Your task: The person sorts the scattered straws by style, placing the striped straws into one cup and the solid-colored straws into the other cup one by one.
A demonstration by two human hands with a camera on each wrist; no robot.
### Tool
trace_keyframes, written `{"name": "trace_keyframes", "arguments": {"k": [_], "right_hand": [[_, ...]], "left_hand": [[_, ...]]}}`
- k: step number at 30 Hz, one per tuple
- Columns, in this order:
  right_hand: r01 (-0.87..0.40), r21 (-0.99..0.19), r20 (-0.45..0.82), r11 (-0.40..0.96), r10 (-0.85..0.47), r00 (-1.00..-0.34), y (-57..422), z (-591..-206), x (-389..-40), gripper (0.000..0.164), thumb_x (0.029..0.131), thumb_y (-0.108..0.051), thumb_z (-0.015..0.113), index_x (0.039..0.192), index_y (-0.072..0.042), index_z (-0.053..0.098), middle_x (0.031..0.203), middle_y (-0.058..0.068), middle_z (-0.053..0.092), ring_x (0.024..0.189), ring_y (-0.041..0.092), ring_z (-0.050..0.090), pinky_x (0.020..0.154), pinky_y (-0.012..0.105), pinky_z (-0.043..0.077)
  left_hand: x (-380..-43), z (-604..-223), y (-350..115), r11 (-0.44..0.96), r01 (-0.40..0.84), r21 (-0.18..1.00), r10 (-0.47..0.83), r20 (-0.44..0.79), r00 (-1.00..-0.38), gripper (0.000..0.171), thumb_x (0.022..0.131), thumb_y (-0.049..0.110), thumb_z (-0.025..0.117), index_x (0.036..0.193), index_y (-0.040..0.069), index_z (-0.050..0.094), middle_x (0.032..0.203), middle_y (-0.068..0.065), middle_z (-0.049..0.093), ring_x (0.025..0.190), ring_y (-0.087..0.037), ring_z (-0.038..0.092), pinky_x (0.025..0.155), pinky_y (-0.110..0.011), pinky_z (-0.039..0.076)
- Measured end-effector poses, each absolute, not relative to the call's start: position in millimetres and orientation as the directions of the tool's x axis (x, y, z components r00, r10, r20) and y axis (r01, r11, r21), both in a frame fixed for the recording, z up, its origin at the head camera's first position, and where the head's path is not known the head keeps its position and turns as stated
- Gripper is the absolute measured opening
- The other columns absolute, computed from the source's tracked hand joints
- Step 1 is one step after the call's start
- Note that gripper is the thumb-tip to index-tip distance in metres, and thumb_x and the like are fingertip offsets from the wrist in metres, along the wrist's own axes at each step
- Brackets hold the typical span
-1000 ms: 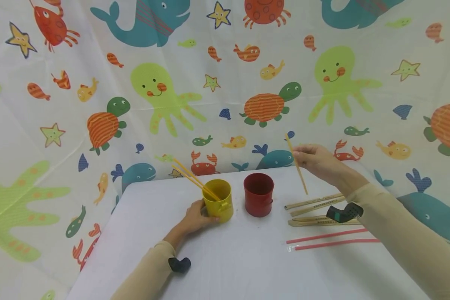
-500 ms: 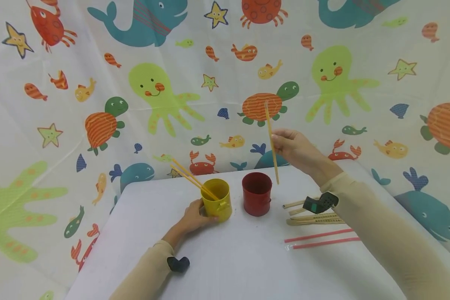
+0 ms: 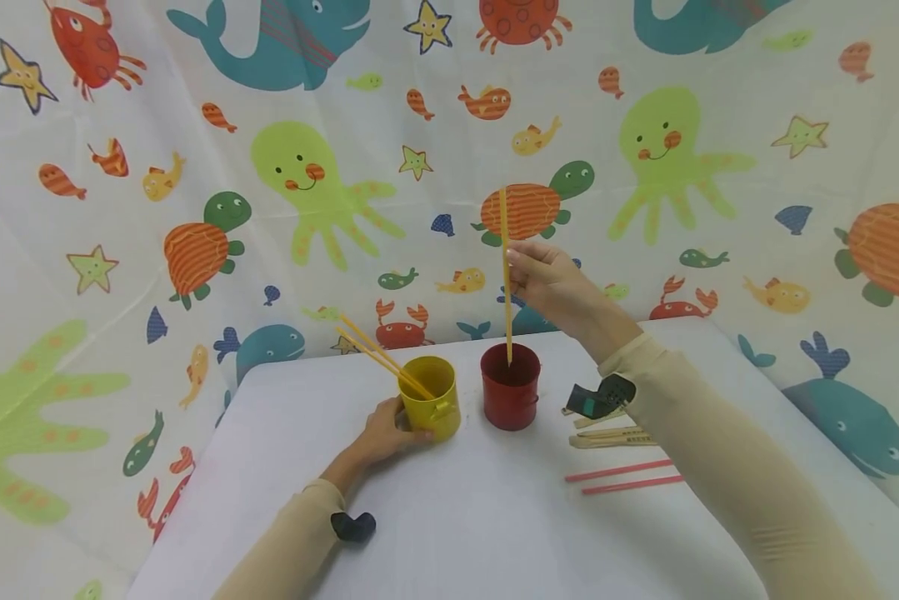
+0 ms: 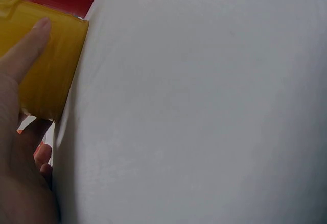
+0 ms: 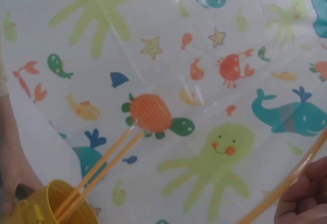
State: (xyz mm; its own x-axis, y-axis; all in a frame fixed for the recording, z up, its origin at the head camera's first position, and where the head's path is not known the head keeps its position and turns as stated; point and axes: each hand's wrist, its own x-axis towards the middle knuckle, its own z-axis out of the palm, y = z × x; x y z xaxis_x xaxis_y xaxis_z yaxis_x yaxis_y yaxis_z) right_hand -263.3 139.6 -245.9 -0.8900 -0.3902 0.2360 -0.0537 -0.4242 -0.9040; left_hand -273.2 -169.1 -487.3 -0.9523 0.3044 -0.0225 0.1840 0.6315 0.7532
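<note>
My left hand (image 3: 383, 431) holds the yellow cup (image 3: 440, 422) low on its side, thumb across the front; the left wrist view shows the thumb flat on the cup wall (image 4: 48, 76). Two yellow straws (image 3: 377, 348) lean leftward out of that cup. Raised above the table, my right hand (image 3: 542, 275) pinches another yellow straw (image 3: 506, 292) between thumb and fingers. It stands nearly upright, its lower tip just inside the mouth of the red cup (image 3: 511, 404). In the right wrist view, the pinched straw (image 5: 286, 196) slants past the fingers at the right edge.
Right of the red cup lie several tan printed sticks (image 3: 606, 440), partly hidden by the right forearm. Nearer me are two pink straws (image 3: 632, 483). A white-covered table (image 3: 464, 533) meets a printed sea-animal curtain (image 3: 449, 108) at the back.
My right hand has carried the straw left from above the tan sticks to over the red cup, turning it more upright. The left hand keeps its hold on the yellow cup.
</note>
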Motion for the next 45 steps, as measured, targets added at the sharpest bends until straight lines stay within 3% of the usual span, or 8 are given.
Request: {"name": "trace_keyframes", "arguments": {"k": [12,17,26,33,38,45], "right_hand": [[-0.05,-0.884,0.245,-0.465,-0.369,-0.897,101,-242,-271,0.032,0.1,-0.007,0.046,0.086,-0.019,0.073,0.081,-0.004,0.059,0.078,0.014,0.041,0.076,0.026,0.033],[-0.055,-0.886,0.242,-0.461,-0.358,-0.902,75,-246,-277,0.031,0.1,-0.007,0.046,0.086,-0.019,0.072,0.075,-0.003,0.05,0.076,0.014,0.039,0.074,0.025,0.034],[-0.032,-0.964,0.108,-0.265,-0.277,-0.955,28,-280,-291,0.011,0.095,-0.012,0.059,0.099,-0.01,0.07,0.081,-0.005,0.06,0.079,0.012,0.05,0.081,0.02,0.05],[-0.024,-0.992,0.055,-0.126,-0.241,-0.969,17,-310,-306,0.023,0.094,-0.016,0.063,0.113,-0.004,0.068,0.091,-0.006,0.064,0.089,0.013,0.057,0.083,0.021,0.051],[0.011,-0.997,0.004,-0.071,-0.204,-0.979,11,-329,-310,0.026,0.092,-0.018,0.065,0.114,-0.005,0.068,0.093,-0.003,0.067,0.082,0.011,0.056,0.085,0.028,0.05],[0.041,-0.999,-0.036,-0.021,-0.193,-0.98,1,-350,-312,0.022,0.092,-0.018,0.065,0.111,-0.007,0.07,0.106,0.002,0.069,0.086,0.01,0.058,0.077,0.019,0.05]], "left_hand": [[-279,-491,-172,0.619,0.213,0.756,0.332,-0.006,-0.943,0.08,0.07,0.053,0.08,0.138,0.023,0.048,0.145,0.001,0.051,0.141,-0.028,0.04,0.116,-0.061,0.029],[-278,-494,-173,0.618,0.21,0.757,0.338,-0.015,-0.941,0.08,0.071,0.052,0.08,0.139,0.025,0.047,0.147,0.002,0.049,0.144,-0.027,0.037,0.118,-0.061,0.026],[-274,-493,-171,0.669,0.151,0.727,0.289,-0.068,-0.955,0.09,0.072,0.056,0.078,0.145,0.02,0.041,0.153,-0.004,0.041,0.146,-0.032,0.031,0.118,-0.064,0.022],[-273,-488,-171,0.661,0.165,0.732,0.291,-0.047,-0.956,0.087,0.072,0.053,0.079,0.144,0.019,0.043,0.151,-0.004,0.045,0.145,-0.032,0.033,0.117,-0.064,0.023],[-273,-488,-171,0.658,0.186,0.73,0.3,-0.028,-0.954,0.083,0.072,0.052,0.079,0.141,0.018,0.046,0.148,-0.007,0.048,0.143,-0.034,0.036,0.117,-0.064,0.024],[-272,-490,-172,0.667,0.164,0.727,0.291,-0.051,-0.955,0.086,0.072,0.055,0.078,0.143,0.019,0.044,0.148,-0.006,0.047,0.142,-0.033,0.035,0.117,-0.064,0.023]]}}
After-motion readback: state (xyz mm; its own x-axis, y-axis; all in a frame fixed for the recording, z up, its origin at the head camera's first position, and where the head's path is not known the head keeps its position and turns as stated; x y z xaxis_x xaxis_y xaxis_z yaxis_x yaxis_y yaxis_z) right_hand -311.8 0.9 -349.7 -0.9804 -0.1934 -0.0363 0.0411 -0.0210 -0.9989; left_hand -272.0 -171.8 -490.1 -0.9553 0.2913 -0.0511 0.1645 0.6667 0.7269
